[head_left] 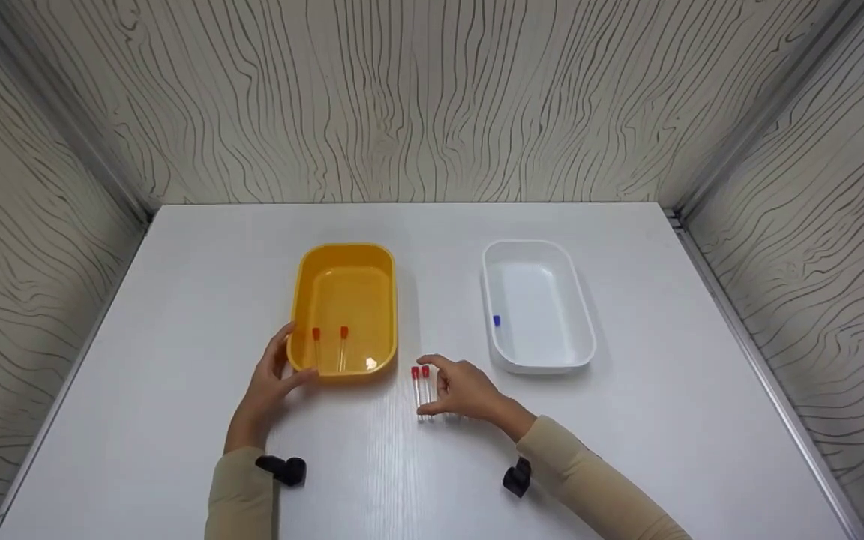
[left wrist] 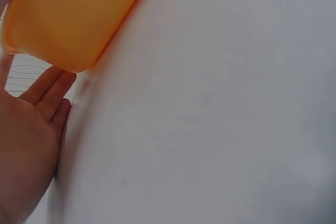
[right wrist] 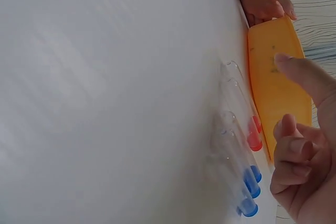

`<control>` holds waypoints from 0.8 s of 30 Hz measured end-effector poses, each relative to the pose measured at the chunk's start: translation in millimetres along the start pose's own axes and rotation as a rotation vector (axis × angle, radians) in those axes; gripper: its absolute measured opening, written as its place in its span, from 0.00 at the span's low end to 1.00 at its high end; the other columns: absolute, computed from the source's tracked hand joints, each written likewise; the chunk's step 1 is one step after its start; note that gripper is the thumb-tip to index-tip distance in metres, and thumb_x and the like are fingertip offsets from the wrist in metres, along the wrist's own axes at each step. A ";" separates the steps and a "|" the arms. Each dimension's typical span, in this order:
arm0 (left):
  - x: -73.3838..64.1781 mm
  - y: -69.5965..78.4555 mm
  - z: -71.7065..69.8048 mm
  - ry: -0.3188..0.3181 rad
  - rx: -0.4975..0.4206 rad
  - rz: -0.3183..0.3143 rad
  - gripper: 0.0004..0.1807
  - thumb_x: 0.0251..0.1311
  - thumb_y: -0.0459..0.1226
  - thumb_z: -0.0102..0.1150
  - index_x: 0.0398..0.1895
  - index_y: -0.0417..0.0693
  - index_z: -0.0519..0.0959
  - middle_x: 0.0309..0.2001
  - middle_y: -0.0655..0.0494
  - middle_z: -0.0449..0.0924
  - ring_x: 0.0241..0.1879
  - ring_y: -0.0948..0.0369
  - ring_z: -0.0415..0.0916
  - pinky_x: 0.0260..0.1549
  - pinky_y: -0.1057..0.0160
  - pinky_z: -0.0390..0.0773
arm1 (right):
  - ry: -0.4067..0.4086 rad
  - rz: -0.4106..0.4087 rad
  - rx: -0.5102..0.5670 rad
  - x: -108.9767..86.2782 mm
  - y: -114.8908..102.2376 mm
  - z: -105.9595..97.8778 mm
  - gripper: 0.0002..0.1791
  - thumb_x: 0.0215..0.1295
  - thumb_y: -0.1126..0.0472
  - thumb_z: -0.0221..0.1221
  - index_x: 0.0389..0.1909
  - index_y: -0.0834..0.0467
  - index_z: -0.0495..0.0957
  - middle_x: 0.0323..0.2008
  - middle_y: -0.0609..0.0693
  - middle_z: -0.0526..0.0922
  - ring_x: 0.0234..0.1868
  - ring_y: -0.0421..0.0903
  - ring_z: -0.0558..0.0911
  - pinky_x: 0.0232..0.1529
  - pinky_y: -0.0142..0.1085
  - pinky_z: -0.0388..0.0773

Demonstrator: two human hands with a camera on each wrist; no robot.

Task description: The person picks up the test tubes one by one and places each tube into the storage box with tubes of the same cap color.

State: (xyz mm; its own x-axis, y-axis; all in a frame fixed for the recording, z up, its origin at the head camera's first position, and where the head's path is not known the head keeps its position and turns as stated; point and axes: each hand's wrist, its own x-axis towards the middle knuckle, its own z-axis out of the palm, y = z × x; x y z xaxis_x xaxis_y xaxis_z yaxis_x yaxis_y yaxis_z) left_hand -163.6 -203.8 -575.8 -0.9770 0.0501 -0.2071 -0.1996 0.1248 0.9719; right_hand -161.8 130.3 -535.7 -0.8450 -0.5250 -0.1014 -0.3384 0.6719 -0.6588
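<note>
My left hand (head_left: pixel 265 386) holds the near left corner of a yellow tub (head_left: pixel 385 300), thumb at the near rim and fingers along the left side. Two red-capped clear tubes (head_left: pixel 343 349) lie inside that tub. My right hand (head_left: pixel 466 390) hovers over a row of tubes on the table, thumb and forefinger spread apart with nothing between them. Two tubes in the row have red caps (head_left: pixel 415 372). Beside them lie several tubes with blue caps (right wrist: pixel 252 187), mostly hidden under the right hand in the head view.
A white tub (head_left: pixel 544 315) stands to the right, with a blue-capped tube (head_left: pixel 497 321) by its left wall. The white table (head_left: pixel 372 480) is enclosed by wood-grain panels (head_left: pixel 402 105) at the back and sides. A black wrist camera (head_left: pixel 286 470) sticks out from the left sleeve.
</note>
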 end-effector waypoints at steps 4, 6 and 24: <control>-0.6 1.3 -0.3 -0.003 0.009 -0.011 0.46 0.57 0.42 0.67 0.74 0.69 0.51 0.78 0.55 0.48 0.78 0.56 0.45 0.77 0.46 0.45 | -0.034 0.074 -0.047 -1.6 0.8 1.3 0.46 0.42 0.48 0.75 0.64 0.55 0.68 0.17 0.42 0.72 0.18 0.34 0.64 0.21 0.25 0.60; -0.4 1.8 -0.3 -0.003 0.012 -0.023 0.46 0.56 0.43 0.67 0.74 0.70 0.51 0.78 0.56 0.48 0.79 0.56 0.44 0.77 0.45 0.45 | -0.044 0.112 -0.065 -2.0 0.8 1.9 0.48 0.41 0.47 0.76 0.65 0.54 0.67 0.18 0.40 0.70 0.20 0.35 0.64 0.22 0.25 0.60; 0.0 -0.6 0.0 0.004 0.012 -0.003 0.46 0.55 0.42 0.68 0.74 0.68 0.52 0.78 0.55 0.49 0.79 0.55 0.44 0.78 0.49 0.45 | -0.096 0.189 -0.205 1.4 1.2 6.6 0.56 0.33 0.48 0.78 0.68 0.53 0.64 0.33 0.48 0.80 0.32 0.42 0.70 0.36 0.35 0.72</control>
State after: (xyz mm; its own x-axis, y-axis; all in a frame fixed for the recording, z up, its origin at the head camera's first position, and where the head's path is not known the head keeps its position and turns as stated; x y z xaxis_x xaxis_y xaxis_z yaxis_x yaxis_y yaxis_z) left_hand -163.5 -203.8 -576.4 -0.9768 0.0460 -0.2094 -0.2014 0.1371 0.9699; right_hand -160.6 126.9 -541.6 -0.8614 -0.4210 -0.2843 -0.2635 0.8487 -0.4585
